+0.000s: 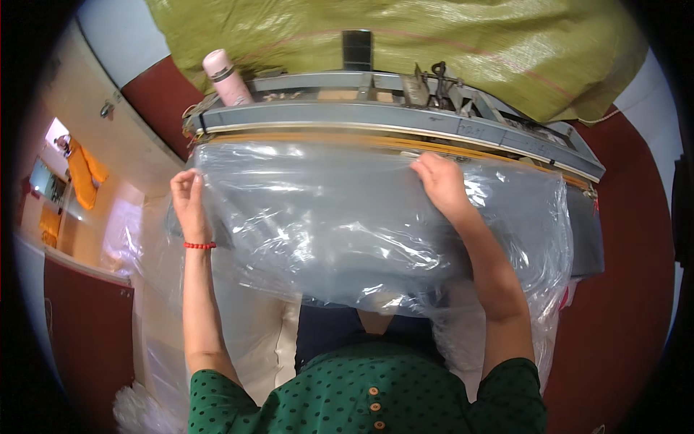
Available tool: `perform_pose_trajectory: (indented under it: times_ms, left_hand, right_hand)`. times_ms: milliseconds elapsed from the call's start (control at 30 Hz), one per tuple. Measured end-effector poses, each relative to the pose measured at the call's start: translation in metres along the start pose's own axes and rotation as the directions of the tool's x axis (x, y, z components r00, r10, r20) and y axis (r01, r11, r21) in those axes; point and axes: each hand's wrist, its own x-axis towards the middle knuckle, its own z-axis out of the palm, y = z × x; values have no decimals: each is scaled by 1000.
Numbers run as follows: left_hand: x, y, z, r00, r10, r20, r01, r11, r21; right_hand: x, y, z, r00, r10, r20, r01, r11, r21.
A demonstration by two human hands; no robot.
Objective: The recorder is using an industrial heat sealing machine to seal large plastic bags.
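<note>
You've got the plastic sheet!
Left grip pinches near its far-left corner; right grip pinches its far edge.

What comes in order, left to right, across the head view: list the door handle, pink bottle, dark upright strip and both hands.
Door handle → left hand → pink bottle → dark upright strip → right hand.

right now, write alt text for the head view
A person's left hand and right hand hold clear plastic film near its far edge, before a long grey metal frame. A pink bottle is at the frame's left end; yellow-green sheeting lies behind.
</note>
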Motion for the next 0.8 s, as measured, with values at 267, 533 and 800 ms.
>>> perform_pose_trajectory:
  times_ms: [267, 533, 800]
  left_hand:
    - [-57, -48, -80, 901, -11, 434, -397, 386, 833]
    - [-127, 5, -37, 993, -102, -64, 120, 854, 507]
    - [-285, 30, 29, 187, -584, 790, 979, 181, -98]
  right_hand:
    - [-96, 100, -134, 813, 513, -275, -566, 807, -168]
    - [-188, 155, -251, 782, 534, -320, -618, 601, -508]
    - [-181, 153, -243, 776, 549, -310, -618, 565, -546]
